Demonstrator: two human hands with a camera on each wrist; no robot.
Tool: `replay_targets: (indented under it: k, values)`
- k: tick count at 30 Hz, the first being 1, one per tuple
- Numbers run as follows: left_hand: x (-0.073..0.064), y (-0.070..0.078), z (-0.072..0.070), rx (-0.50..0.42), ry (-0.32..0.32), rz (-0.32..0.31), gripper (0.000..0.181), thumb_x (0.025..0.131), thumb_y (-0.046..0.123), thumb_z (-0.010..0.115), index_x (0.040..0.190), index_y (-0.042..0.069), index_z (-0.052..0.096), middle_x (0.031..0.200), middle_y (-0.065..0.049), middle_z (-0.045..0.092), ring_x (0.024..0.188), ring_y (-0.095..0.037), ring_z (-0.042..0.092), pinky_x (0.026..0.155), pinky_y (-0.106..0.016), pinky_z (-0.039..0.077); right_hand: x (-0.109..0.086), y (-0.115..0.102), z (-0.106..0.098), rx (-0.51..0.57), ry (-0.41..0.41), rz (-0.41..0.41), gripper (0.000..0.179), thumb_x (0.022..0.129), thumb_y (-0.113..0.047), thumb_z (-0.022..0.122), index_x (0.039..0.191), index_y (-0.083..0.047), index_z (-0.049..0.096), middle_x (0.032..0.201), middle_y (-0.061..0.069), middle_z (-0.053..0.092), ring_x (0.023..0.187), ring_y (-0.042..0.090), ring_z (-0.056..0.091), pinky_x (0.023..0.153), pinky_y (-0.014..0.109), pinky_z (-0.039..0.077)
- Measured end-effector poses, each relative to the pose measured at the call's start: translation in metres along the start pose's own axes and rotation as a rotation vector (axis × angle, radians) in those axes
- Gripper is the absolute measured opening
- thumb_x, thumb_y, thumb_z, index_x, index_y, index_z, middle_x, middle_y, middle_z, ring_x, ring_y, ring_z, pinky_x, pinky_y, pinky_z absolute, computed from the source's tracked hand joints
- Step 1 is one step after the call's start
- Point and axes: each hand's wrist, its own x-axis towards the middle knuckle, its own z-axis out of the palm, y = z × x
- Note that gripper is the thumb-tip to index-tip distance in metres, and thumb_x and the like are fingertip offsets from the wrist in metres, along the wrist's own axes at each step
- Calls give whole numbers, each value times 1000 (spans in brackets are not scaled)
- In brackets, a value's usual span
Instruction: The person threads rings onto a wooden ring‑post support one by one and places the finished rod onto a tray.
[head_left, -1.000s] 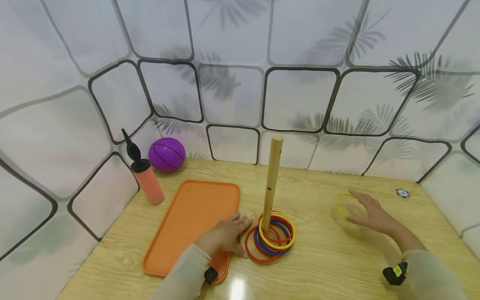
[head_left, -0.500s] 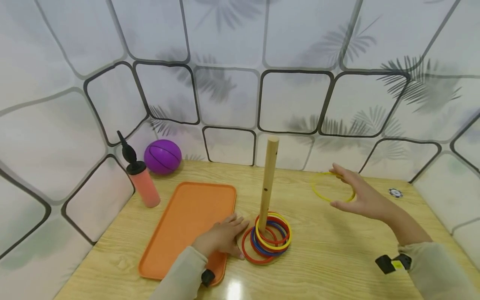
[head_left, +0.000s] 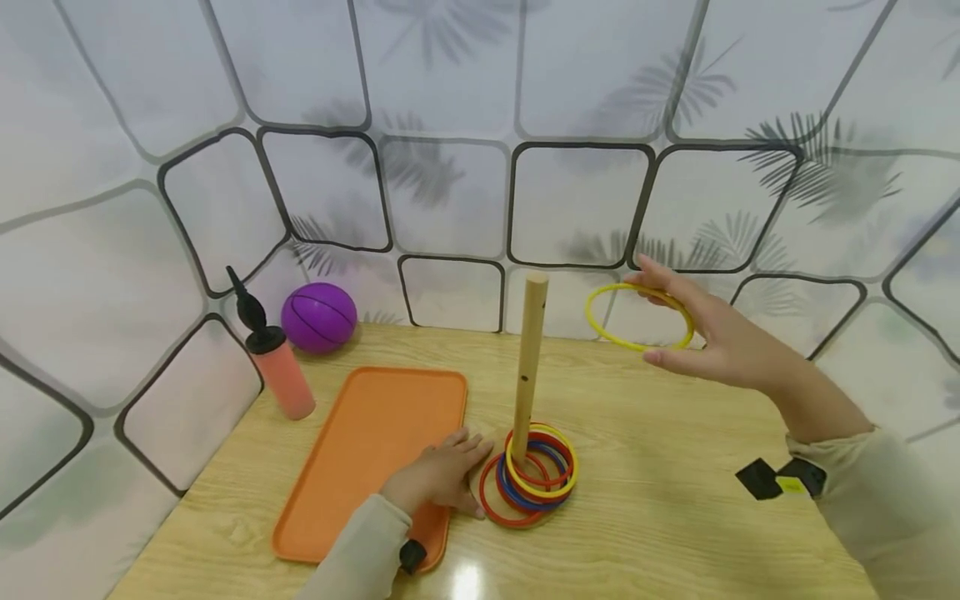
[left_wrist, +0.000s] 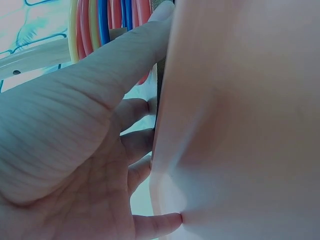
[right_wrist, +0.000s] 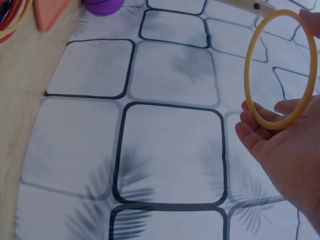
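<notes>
In the head view my right hand (head_left: 708, 333) holds a thin yellow ring (head_left: 617, 341) in the air, right of an upright wooden post (head_left: 529, 358). The right wrist view shows this yellow ring (right_wrist: 247, 70) pinched between thumb and fingers. Around the post's foot lie several red, blue and yellow rings (head_left: 573, 477); a red one sits a little off to the left. My left hand (head_left: 441, 477) rests at the right edge of the orange tray (head_left: 382, 425), fingers extended beside the rings. The tray's wall (left_wrist: 172, 100) touches those fingers in the left wrist view.
At the back left corner stand a purple ball (head_left: 319, 318) and a pink hand pump (head_left: 283, 379) with a black top. A patterned wall (head_left: 450, 192) borders the wooden table (head_left: 660, 500) at the back and sides.
My right hand has lifted the yellow ring from low over the table and carried it leftward and up. The left hand stays put. The chip on the right is now out of sight.
</notes>
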Motion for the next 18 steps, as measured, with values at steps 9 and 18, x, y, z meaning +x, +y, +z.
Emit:
replay_targets:
  k: [9,18]
  values:
    - [0,-2,2,2,18,3,98,68,43,83,148,14,34,152,-9,32,143,-30,17,102,-63,27,38,-32,-13,121,-6,-146,93,74,15,64,151,-1,13,146,11,37,135,19,32,108,20,24]
    - [1,-3,2,27,23,18,98,68,44,82,148,14,35,152,-9,32,142,-30,19,100,-63,30,65,-46,-2,90,-14,-130,96,74,11,69,152,-6,15,143,11,42,133,20,35,109,23,25]
